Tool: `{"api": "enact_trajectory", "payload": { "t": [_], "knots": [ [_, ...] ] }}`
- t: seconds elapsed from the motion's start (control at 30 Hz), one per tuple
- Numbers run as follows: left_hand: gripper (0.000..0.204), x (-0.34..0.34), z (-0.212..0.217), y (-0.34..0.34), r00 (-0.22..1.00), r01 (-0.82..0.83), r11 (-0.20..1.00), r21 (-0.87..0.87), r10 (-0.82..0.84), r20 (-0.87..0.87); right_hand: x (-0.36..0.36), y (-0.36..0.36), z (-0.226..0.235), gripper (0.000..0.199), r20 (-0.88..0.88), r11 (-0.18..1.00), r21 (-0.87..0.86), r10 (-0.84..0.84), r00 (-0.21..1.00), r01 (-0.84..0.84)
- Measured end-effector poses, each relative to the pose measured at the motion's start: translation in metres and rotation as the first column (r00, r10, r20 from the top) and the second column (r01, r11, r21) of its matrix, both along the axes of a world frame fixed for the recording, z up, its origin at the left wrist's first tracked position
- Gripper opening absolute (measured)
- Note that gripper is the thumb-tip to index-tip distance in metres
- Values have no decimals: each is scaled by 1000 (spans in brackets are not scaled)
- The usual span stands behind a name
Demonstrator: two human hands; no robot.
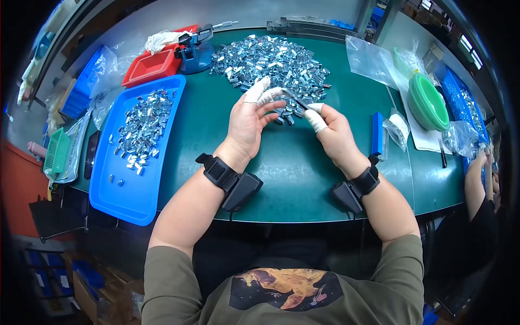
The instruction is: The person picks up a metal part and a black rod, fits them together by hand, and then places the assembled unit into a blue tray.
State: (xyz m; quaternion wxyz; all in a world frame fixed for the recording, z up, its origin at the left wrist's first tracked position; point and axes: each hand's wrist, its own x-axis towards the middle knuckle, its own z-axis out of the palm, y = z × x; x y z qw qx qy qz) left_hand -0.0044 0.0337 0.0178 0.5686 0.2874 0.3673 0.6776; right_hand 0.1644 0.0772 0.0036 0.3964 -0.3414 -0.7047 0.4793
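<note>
Over the green table, my right hand [337, 134] pinches a thin dark rod-like tool [296, 99] between thumb and forefinger, both wrapped in white covers. The tool slants up and left to the fingertips of my left hand [247, 123]. My left thumb and forefinger, in white covers too, are drawn together, while the other fingers curl loosely. Whatever may be between them is too small to make out. Just beyond both hands spreads a heap of small shiny metal pieces [271, 59]. More such pieces [145, 123] lie in a blue tray [123, 199] at the left.
Behind the blue tray are a red tray [150, 69] and a blue stand with a micrometer [196, 54]. On the right lie a blue bar-shaped object [377, 134], a clear bag [398, 129], green bowls [428, 103] and a black pen [442, 154]. Another person's arm [475, 181] reaches in at far right.
</note>
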Motion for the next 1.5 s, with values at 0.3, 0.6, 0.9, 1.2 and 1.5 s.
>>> {"api": "enact_trajectory", "payload": {
  "t": [0.3,0.6,0.9,1.2,1.5],
  "knots": [
    [30,5,3,-1,998,17,998,68,-13,-68,3,1,1,16,79,999,-17,45,996,-44],
    [19,-4,-10,5,903,-24,1000,12,27,-428,-1,0,3,16,-14,995,-78,65,998,-66],
    [18,-6,-10,7,934,-111,994,0,104,-341,-1,-5,8,16,-52,989,-129,64,997,-70],
    [19,-8,-13,9,922,-113,993,-44,88,-377,0,2,-4,17,-25,974,-180,137,990,-140],
    [23,-119,-2,20,784,-607,795,15,596,173,2,6,-5,18,10,997,-57,-59,998,60]
  ]
}}
